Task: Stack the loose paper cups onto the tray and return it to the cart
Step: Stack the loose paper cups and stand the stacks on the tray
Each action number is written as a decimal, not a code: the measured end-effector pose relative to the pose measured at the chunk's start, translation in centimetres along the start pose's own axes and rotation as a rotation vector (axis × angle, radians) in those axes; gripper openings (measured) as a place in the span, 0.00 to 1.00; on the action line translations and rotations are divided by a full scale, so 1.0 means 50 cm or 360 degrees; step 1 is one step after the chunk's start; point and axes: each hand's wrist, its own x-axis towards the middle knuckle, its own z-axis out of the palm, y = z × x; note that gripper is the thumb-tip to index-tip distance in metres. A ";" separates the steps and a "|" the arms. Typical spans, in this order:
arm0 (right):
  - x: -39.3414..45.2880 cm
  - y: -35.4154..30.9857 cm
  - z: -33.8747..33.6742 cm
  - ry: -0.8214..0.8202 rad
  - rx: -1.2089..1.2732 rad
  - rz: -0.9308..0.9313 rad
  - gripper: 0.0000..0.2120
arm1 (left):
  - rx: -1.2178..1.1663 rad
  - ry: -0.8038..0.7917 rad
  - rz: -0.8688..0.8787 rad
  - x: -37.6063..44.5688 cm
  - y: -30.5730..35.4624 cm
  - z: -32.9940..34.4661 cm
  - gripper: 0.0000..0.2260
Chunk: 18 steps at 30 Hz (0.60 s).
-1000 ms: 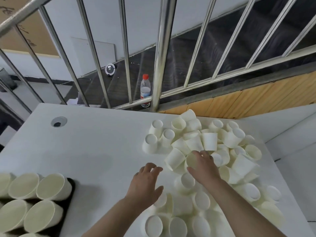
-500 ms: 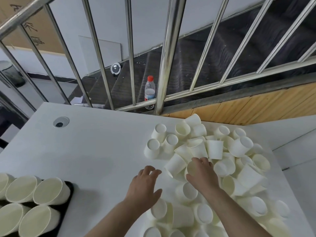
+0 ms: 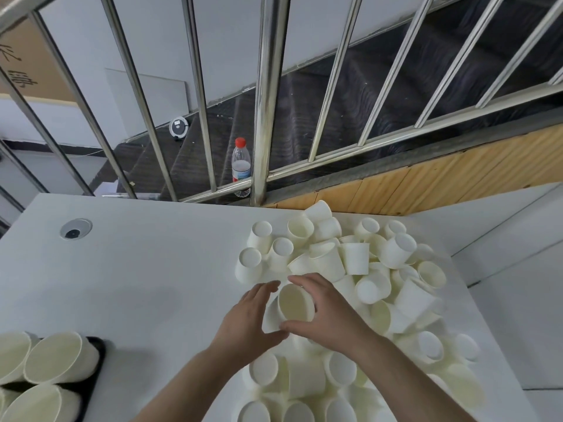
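A heap of several loose white paper cups (image 3: 359,263) covers the right half of the white table (image 3: 137,269). My right hand (image 3: 329,312) grips one paper cup (image 3: 295,303) at the heap's left edge, its mouth facing me. My left hand (image 3: 248,315) is just left of that cup, fingers extended along its side and touching it. At the bottom left, a black tray (image 3: 94,370) carries stacked cups (image 3: 54,360) lying on their sides.
A steel railing (image 3: 268,117) runs along the table's far edge, with dark stairs below it. A plastic bottle with a red cap (image 3: 241,166) stands behind the railing. A round cable hole (image 3: 75,228) is in the table's far left.
My right hand has lifted a cup out of the heap and drawn it left toward me. My left hand has moved right and now touches that cup.
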 end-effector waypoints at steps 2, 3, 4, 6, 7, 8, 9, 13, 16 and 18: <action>-0.004 0.001 0.003 0.0009 0.0063 -0.0010 0.39 | -0.0069 0.0022 -0.0006 -0.002 0.009 0.003 0.35; -0.004 0.002 0.006 0.0006 0.0092 -0.0012 0.39 | -0.0098 0.0027 -0.0021 -0.003 0.012 0.004 0.35; -0.006 0.003 0.008 0.0005 0.0118 -0.0020 0.39 | -0.0112 0.0028 -0.0041 -0.004 0.014 0.006 0.35; -0.009 0.005 0.011 -0.0010 0.0165 -0.0041 0.37 | -0.0111 0.0032 -0.0075 -0.007 0.016 0.010 0.36; -0.009 0.006 0.011 -0.0014 0.0188 -0.0050 0.35 | -0.0101 0.0043 -0.0087 -0.008 0.015 0.011 0.36; -0.008 0.009 0.010 -0.0005 0.0208 -0.0052 0.33 | -0.0085 0.0058 -0.0099 -0.008 0.012 0.011 0.36; -0.003 0.013 0.009 0.0030 0.0204 -0.0054 0.30 | -0.0066 0.0072 -0.0114 -0.009 0.009 0.010 0.37; 0.042 0.049 -0.012 0.0261 -0.0245 -0.0008 0.26 | 0.0012 0.0109 -0.0150 -0.010 -0.009 -0.002 0.38; 0.094 0.071 -0.035 0.0198 -0.0643 0.0170 0.28 | 0.0024 0.0102 -0.0195 -0.010 -0.017 -0.014 0.38; 0.129 0.078 -0.044 0.0131 -0.0833 0.0268 0.29 | 0.0035 0.0099 -0.0208 -0.009 -0.023 -0.020 0.38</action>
